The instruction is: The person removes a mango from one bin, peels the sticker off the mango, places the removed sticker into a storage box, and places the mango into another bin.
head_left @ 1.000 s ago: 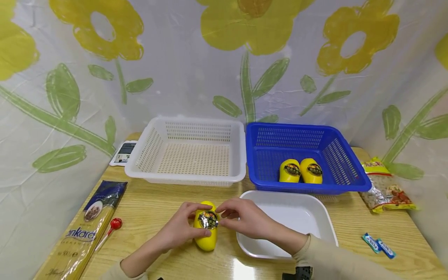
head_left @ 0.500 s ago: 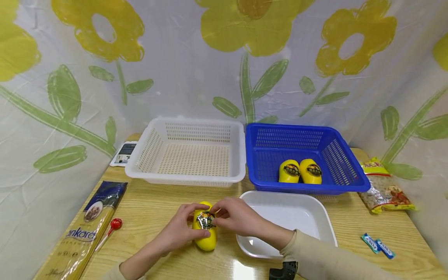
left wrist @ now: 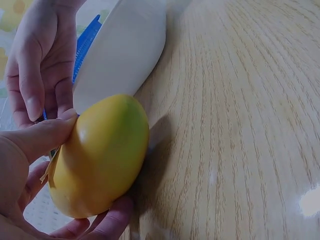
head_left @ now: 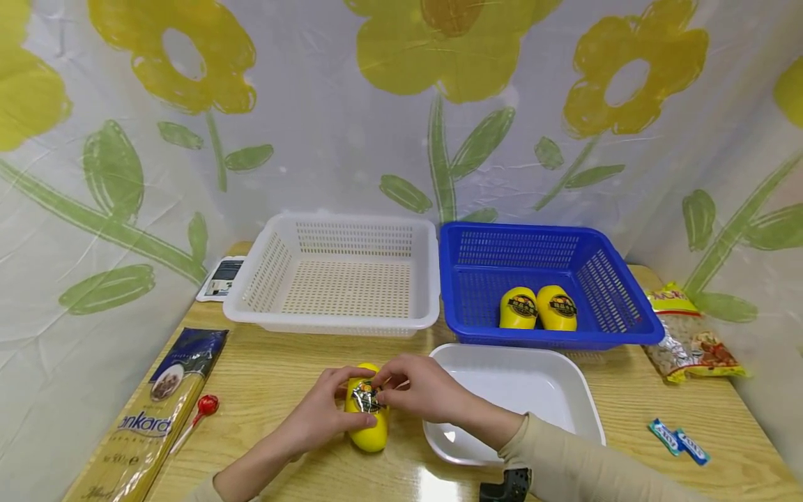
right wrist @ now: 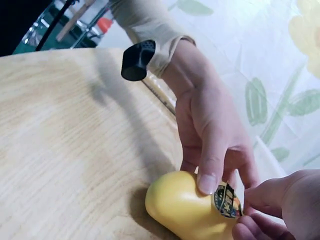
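Note:
A yellow mango (head_left: 370, 438) lies on the wooden table in front of me. My left hand (head_left: 318, 413) grips it from the left, thumb and fingers spread around its body. On its upper side is a black round label (right wrist: 220, 199), one edge of which stands up off the skin in the right wrist view. Fingertips of my right hand (head_left: 428, 392) pinch that raised edge. In the left wrist view the mango (left wrist: 102, 155) hides most of the label. Two more mangoes (head_left: 518, 317) with similar labels rest in the blue basket (head_left: 552, 337).
Beside the blue basket stands a white basket (head_left: 332, 323). A white tray (head_left: 514, 373) sits under my right forearm. Left are a pasta pack (head_left: 141, 418) and a red lollipop (head_left: 208, 404); right are a snack bag (head_left: 693, 341) and two small blue-wrapped candies (head_left: 665, 437).
My right hand has moved slightly left, from the mango's right side onto the label, and its fingertips have closed on the label's edge. The left hand keeps its grip.

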Available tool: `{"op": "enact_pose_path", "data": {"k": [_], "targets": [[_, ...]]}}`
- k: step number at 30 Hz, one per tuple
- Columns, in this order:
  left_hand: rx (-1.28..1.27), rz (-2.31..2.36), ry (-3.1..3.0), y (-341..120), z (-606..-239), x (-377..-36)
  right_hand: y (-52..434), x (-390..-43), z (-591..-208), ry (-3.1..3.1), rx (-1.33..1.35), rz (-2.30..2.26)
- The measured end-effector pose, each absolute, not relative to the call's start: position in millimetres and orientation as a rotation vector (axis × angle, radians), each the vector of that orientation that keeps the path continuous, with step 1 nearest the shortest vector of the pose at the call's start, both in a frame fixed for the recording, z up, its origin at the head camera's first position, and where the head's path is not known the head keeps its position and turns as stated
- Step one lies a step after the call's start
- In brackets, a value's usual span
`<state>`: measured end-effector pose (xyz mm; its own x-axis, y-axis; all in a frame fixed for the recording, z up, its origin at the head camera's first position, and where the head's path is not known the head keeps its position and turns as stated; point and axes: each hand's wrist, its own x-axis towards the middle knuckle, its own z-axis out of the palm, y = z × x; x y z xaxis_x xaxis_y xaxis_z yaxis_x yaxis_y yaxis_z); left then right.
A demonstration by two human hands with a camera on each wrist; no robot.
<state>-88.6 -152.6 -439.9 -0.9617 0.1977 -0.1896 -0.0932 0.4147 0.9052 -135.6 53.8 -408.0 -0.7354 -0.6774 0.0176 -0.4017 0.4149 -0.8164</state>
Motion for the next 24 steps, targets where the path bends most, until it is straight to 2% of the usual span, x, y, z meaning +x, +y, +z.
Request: {"op": "enact_pose_path", "data": {"k": [10, 24], "targets": [[0.092, 1.579, 2.39, -153.6, -441.8, -89.1, 49.0, -134.9, -409.3, 2.264, -0.691, -1.337], [0.124, 1.596, 2.386, -155.1, -446.9, -91.2, 45.5, -138.5, -411.9, 2.421, -0.95, -1.135]]}}
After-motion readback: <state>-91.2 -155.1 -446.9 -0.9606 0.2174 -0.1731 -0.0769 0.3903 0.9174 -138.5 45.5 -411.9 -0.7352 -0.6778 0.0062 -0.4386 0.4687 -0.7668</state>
